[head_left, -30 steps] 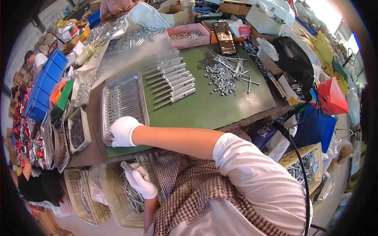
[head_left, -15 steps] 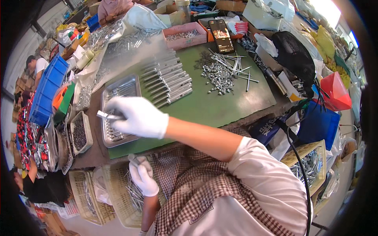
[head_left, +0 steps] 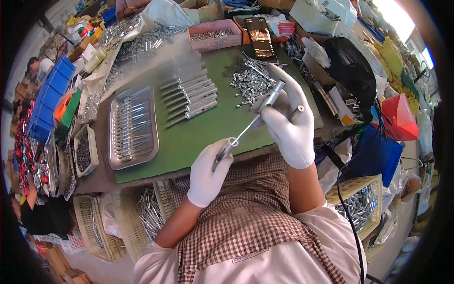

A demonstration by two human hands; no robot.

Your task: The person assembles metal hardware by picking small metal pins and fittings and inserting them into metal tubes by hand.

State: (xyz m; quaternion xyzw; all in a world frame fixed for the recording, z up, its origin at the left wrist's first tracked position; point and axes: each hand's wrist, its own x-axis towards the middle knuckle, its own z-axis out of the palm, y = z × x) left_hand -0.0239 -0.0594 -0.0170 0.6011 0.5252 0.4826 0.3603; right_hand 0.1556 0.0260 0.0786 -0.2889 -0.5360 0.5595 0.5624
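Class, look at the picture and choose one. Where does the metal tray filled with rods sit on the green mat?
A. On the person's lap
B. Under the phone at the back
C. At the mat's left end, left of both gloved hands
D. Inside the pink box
C: the metal tray lies at the left end of the green mat, left of the left hand and the right hand.

A big table with a green top fills the middle. Boxes, bags and baskets crowd all around it. Bright light comes from the top right, maybe through a window.
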